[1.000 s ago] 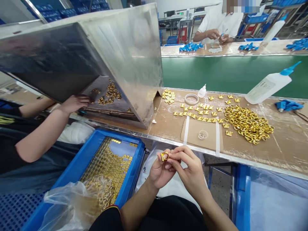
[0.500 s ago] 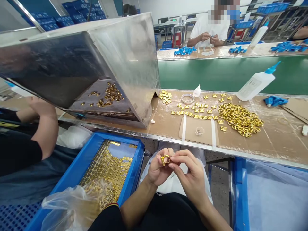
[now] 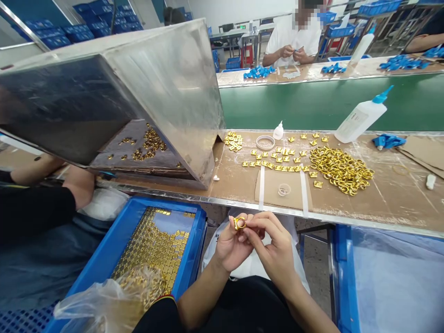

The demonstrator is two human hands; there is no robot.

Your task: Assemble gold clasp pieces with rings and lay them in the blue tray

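A gold ring [image 3: 240,223] with a flat square top is held up in front of my lap, its square part turned to the left. My left hand [image 3: 231,247] pinches it between thumb and fingers near the square part. From the other side, my right hand [image 3: 272,240] grips the band with thumb and fingertips. Just beyond my hands, a small clear cup [image 3: 284,189] stands on a taped cardboard piece [image 3: 270,199]. Rows of small gold square pieces [image 3: 282,168] lie behind it, beside a heap of gold rings [image 3: 342,170].
A metal hood [image 3: 166,92] covers gold pieces at the left. Below it sits a blue tray [image 3: 203,217] with gold squares and a plastic bag [image 3: 104,296]. A large bottle [image 3: 360,121] and small bottle [image 3: 278,132] stand near the green belt [image 3: 294,106]. Co-workers sit opposite and left.
Both hands have risen slightly with the ring, and its square top now faces more toward me. The view has shifted a little. The left co-worker's arm has moved.
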